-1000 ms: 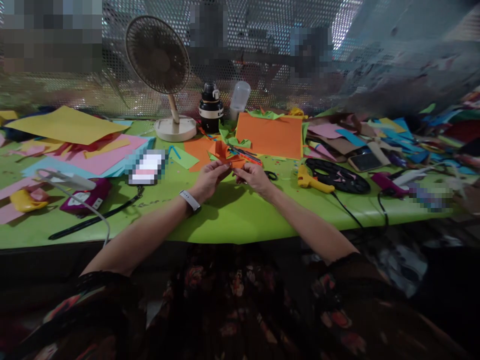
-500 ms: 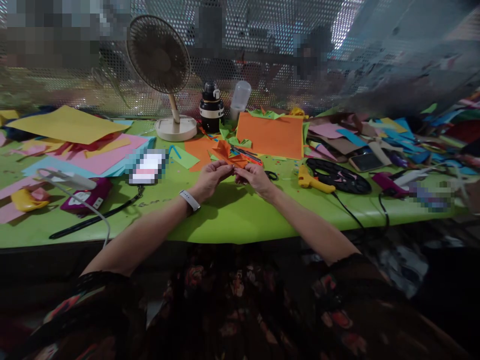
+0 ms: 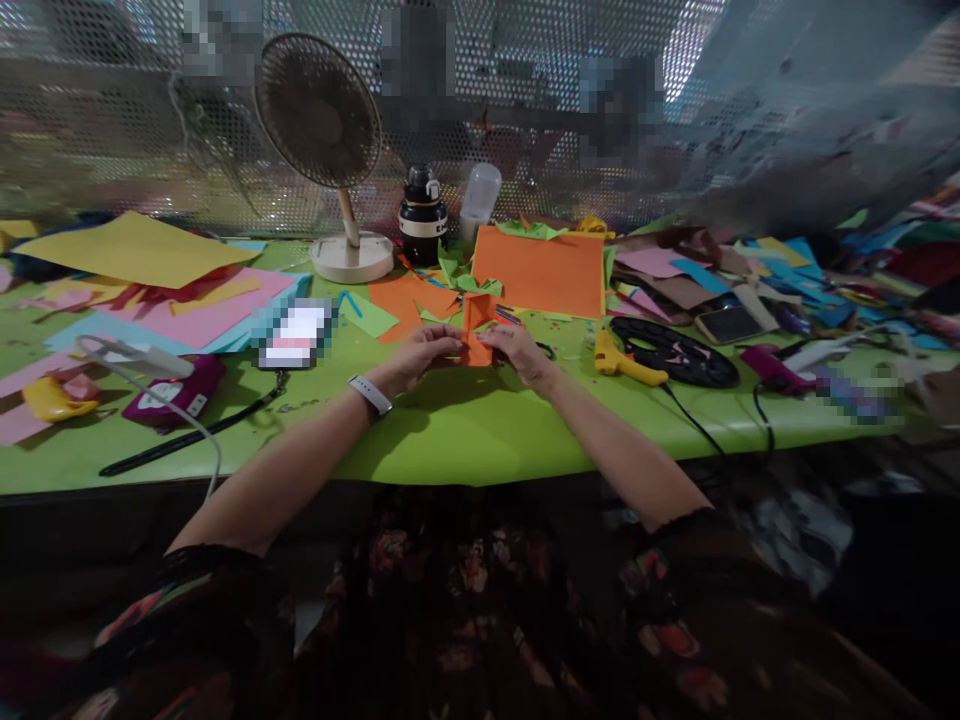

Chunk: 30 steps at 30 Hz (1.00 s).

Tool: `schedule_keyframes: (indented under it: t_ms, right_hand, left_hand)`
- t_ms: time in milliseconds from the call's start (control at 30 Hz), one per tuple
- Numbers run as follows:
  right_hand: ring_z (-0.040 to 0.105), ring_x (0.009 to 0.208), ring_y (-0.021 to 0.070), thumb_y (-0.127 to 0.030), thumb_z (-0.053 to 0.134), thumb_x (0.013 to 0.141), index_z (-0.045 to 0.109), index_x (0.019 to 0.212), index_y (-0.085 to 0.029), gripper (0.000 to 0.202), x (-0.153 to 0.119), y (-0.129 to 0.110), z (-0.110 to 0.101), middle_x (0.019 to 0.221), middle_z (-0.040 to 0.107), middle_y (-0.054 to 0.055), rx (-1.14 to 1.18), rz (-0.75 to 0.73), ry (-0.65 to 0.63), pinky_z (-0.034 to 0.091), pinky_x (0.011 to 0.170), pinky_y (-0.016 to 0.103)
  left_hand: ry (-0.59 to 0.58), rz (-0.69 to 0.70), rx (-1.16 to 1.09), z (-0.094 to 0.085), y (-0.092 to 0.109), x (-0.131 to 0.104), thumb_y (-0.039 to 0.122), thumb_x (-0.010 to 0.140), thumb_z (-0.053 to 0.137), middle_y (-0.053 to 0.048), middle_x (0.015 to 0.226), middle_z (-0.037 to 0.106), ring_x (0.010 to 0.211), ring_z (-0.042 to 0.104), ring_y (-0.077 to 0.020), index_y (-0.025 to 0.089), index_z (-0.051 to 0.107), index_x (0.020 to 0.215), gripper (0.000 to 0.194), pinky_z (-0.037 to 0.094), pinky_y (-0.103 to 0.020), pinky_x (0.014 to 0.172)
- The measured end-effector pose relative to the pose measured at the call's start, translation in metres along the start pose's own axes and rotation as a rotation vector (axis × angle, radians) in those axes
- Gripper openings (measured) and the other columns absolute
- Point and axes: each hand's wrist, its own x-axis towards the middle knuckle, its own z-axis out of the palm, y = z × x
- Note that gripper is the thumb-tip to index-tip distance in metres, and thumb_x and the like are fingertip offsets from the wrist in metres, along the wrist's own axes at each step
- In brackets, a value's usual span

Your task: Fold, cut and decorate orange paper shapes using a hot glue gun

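Observation:
A small folded orange paper piece (image 3: 476, 325) is held between both my hands over the green table (image 3: 465, 425). My left hand (image 3: 421, 352), with a white watch band on its wrist, pinches its left side. My right hand (image 3: 521, 352) pinches its right side. The paper stands upright between my fingertips. Just behind it lie orange sheets (image 3: 541, 270) and green paper scraps (image 3: 469, 280). Black-handled scissors (image 3: 541, 350) lie right beside my right hand.
A desk fan (image 3: 322, 150), a black bottle (image 3: 421, 215) and a clear cup (image 3: 480, 195) stand at the back. A yellow glue gun (image 3: 626, 365) and black round tray (image 3: 675, 350) lie to the right. Yellow, pink and blue sheets (image 3: 150, 290) cover the left side.
The orange paper has been turned from lying spread behind my fingers to standing upright between them. Both hands have shifted slightly right and away from me.

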Motion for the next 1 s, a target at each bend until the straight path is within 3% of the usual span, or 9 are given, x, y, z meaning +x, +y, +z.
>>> schedule_keyframes:
  t_ms: [133,267,400,567,767,900,1000]
  right_hand:
    - [0.042,0.045,0.0086,-0.055,0.069,0.080,0.051,0.062,-0.021,0.043,-0.001,0.003,0.003,0.050,0.048,-0.005,-0.032,-0.035,-0.063,0.032,0.047,0.024]
    - [0.046,0.047,0.0085,-0.063,0.069,0.078,0.054,0.066,-0.020,0.047,-0.003,0.004,0.007,0.052,0.051,-0.005,-0.044,-0.065,-0.088,0.036,0.049,0.024]
    - [0.047,0.045,0.0079,-0.065,0.072,0.073,0.057,0.066,-0.019,0.049,-0.003,0.003,0.006,0.051,0.055,-0.004,-0.053,-0.007,-0.064,0.035,0.046,0.023]
    - [0.048,0.045,0.0081,-0.061,0.074,0.073,0.062,0.069,-0.018,0.045,-0.001,0.000,0.002,0.051,0.056,-0.003,0.033,-0.004,0.055,0.037,0.045,0.023]
    - [0.051,0.045,0.0095,-0.060,0.072,0.075,0.060,0.066,-0.020,0.043,-0.001,0.002,0.003,0.050,0.058,-0.002,0.026,-0.004,0.047,0.043,0.048,0.025]
    - [0.060,0.057,0.0109,-0.048,0.077,0.070,0.064,0.080,-0.020,0.032,0.001,0.000,-0.005,0.067,0.068,0.000,0.029,0.024,-0.008,0.043,0.051,0.023]
    - [0.065,0.069,0.0133,-0.041,0.071,0.072,0.066,0.090,-0.021,0.028,0.002,-0.004,-0.014,0.083,0.071,0.002,0.105,0.058,0.003,0.045,0.055,0.023]
  left_hand:
    - [0.040,0.023,-0.007,-0.002,0.002,0.000,0.017,0.068,0.077,-0.001,0.076,0.069,0.065,0.062,-0.0097,0.016,0.070,0.085,0.019,0.053,-0.024,0.065]
    - [0.043,0.053,-0.003,-0.004,-0.002,0.001,0.033,0.068,0.082,-0.001,0.081,0.068,0.066,0.061,-0.0107,0.018,0.070,0.084,0.025,0.055,-0.026,0.064]
    - [0.001,0.104,0.108,-0.007,-0.005,0.004,0.046,0.068,0.083,0.000,0.073,0.065,0.062,0.058,-0.0095,0.017,0.068,0.079,0.034,0.049,-0.022,0.058]
    - [-0.076,0.144,0.231,-0.012,-0.004,0.006,0.044,0.069,0.082,0.000,0.066,0.063,0.058,0.054,-0.0091,0.017,0.069,0.074,0.030,0.044,-0.022,0.057]
    - [-0.127,0.214,0.317,-0.013,0.000,0.004,0.041,0.076,0.076,0.000,0.064,0.063,0.057,0.054,-0.0103,0.017,0.069,0.074,0.025,0.045,-0.024,0.060]
    - [-0.133,0.256,0.402,-0.021,0.004,0.006,0.044,0.077,0.075,-0.004,0.071,0.069,0.062,0.060,-0.0124,0.016,0.072,0.078,0.028,0.047,-0.025,0.063]
    - [-0.128,0.307,0.511,-0.031,0.007,0.010,0.042,0.077,0.074,-0.007,0.078,0.073,0.067,0.063,-0.0155,0.016,0.074,0.082,0.027,0.049,-0.027,0.066]
